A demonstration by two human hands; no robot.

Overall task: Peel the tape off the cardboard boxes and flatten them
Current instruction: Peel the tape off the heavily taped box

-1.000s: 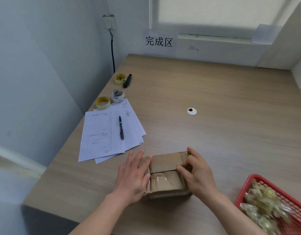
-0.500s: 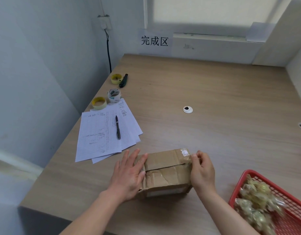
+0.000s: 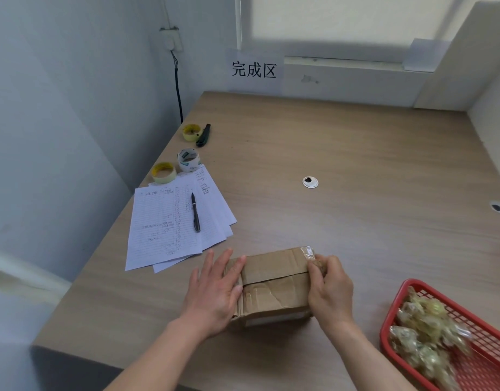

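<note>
A: Where is the cardboard box [image 3: 274,283] found?

B: It is set on the counter [image 3: 341,165], directly between the two hands. The left hand [image 3: 217,289] is laid flat on the left end of the box, with the fingers spread and straight. By this, it is judged, the box is kept from sliding while the tape is pulled.

A: And the right hand [image 3: 329,289]?

B: It is held at the right end, by the far corner. The fingers are curled, and a crumpled piece of clear tape [image 3: 309,252] seems to be pinched between thumb and fingertips there. The pinch itself is partly hidden, so this is said with care.

A: What can be said about the materials?

B: The box is of brown cardboard, creased and dented, with a split seen between the top flaps. Glossy tape is noticed on the left part and at the far right corner. The box is not yet flattened.

A: What is placed around the hands?

B: To the right of the right hand, a red basket [image 3: 395,309] is seen, holding shiny crumpled balls of used tape. Beyond the left hand, lined paper sheets [image 3: 164,227] with a black pen [image 3: 195,213] are laid, and further away three tape rolls.
</note>
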